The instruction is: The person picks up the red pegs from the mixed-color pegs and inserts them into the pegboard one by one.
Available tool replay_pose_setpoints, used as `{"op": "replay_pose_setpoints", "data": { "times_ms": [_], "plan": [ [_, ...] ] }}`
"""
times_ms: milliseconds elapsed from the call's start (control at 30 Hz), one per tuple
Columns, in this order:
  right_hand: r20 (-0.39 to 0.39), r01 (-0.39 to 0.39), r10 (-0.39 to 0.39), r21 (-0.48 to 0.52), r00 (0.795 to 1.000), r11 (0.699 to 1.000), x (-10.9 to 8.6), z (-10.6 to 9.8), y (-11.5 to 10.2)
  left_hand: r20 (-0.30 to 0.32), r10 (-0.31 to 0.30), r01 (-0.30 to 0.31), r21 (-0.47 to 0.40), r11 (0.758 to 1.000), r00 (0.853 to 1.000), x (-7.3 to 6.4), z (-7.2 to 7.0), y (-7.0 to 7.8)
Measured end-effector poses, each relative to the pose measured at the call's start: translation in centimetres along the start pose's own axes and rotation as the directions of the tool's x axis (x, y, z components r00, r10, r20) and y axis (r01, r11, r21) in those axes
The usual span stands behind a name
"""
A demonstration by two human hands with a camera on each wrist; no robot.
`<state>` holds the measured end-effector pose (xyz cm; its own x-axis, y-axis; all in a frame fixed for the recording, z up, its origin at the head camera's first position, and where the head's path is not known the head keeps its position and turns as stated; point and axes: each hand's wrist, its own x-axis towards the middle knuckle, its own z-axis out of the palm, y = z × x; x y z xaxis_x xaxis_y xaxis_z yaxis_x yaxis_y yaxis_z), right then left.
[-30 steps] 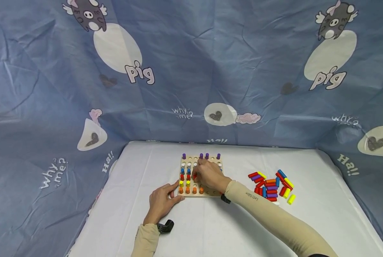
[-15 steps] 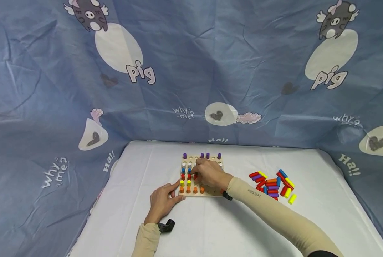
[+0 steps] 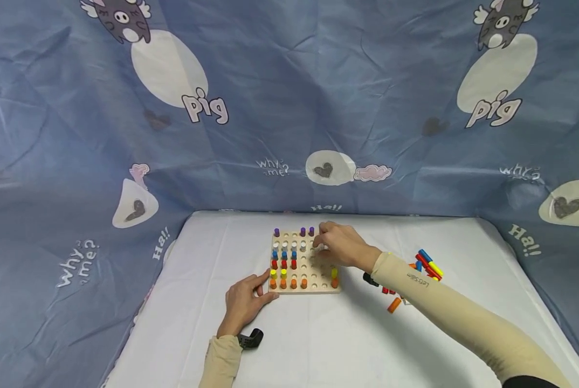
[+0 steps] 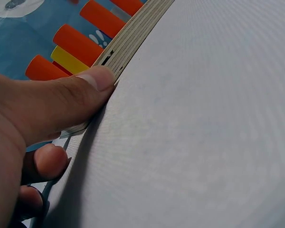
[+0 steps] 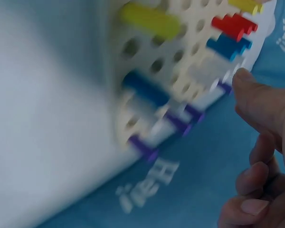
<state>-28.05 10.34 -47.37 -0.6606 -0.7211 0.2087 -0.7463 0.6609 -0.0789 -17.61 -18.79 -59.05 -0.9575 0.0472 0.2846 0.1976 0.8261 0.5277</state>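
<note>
A wooden pegboard (image 3: 309, 271) lies on the white table, with upright pegs in coloured rows: orange pegs (image 3: 294, 283) at the front, then yellow, red, blue and white, and purple pegs (image 3: 302, 231) at the back. My left hand (image 3: 243, 299) grips its front left corner, thumb (image 4: 92, 80) on the front edge. Above the board's right part is my right hand (image 3: 343, 245). In the right wrist view its thumb (image 5: 256, 97) is stretched out and its fingers curl loosely, holding nothing. That hand hides pegs and holes at the back right.
To the right of the board lies a heap of loose pegs (image 3: 430, 264), partly hidden under my right forearm (image 3: 445, 304). One loose orange peg (image 3: 394, 305) lies in front of it. A blue patterned cloth (image 3: 270, 134) rises behind the table edge.
My right hand has drawn back to the right and away from the third column, where a red peg now stands in view. The left hand keeps its hold on the corner.
</note>
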Motion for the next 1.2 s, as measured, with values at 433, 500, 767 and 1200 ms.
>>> {"op": "replay_pose_setpoints", "data": {
  "times_ms": [433, 500, 767, 1200],
  "plan": [
    [0.060, -0.113, 0.116, -0.060, 0.991, 0.992, -9.5, -3.3, 7.1, -0.018, 0.005, -0.005, 0.003, 1.000, 1.000, 0.5, -0.3, 0.3],
    [0.066, -0.137, 0.141, -0.065, 0.988, 0.988, -11.2, -3.3, 7.8, -0.015, 0.002, -0.002, 0.005, 1.000, 1.000, 0.5, -0.3, 0.3],
    [0.144, -0.271, 0.271, -0.020, 0.952, 0.962, -16.8, -3.1, 8.6, 0.004, -0.017, 0.017, -0.011, 1.000, 1.000, 0.4, -0.4, 0.2],
    [0.086, -0.414, 0.425, -0.116, 0.901, 0.903, -20.1, 0.4, 6.6, -0.005, 0.006, -0.006, -0.013, 1.000, 1.000, 0.0, -0.2, 0.0]
  ]
}}
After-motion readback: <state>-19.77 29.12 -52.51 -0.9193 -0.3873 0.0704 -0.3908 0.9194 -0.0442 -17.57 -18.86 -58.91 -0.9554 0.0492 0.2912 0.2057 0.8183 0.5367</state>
